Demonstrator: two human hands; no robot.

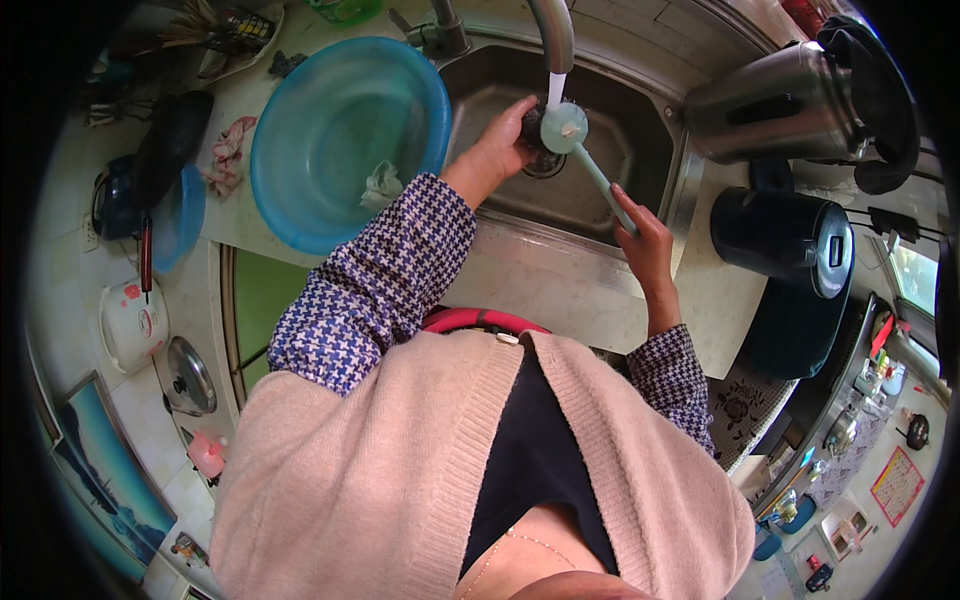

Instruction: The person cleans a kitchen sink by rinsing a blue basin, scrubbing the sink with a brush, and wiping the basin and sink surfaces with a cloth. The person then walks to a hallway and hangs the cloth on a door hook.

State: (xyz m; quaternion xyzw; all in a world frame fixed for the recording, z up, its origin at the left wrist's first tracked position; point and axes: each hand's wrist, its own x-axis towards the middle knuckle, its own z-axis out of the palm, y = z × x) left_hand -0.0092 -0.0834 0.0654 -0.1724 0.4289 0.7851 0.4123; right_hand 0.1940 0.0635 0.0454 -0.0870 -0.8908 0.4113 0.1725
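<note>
A stream of water from the tap [553, 37] runs onto the round head of a pale green long-handled utensil [564, 129], above the stainless steel sink [630, 161]. My right hand [643, 236] grips the lower end of its handle, index finger laid along it. Behind and to the left of the round head, my left hand [504, 139] is closed on a dark, wiry scourer [533, 127]. Whether the scourer is fixed to the utensil cannot be told. Part of the sink drain [545, 166] shows underneath.
Left of the sink, a large blue plastic basin [330, 150] holds a crumpled whitish piece [382, 184]. A pink cloth [229, 154] lies beyond it. On the right are a tall steel pot-like vessel [772, 105] and a dark lidded container [780, 236].
</note>
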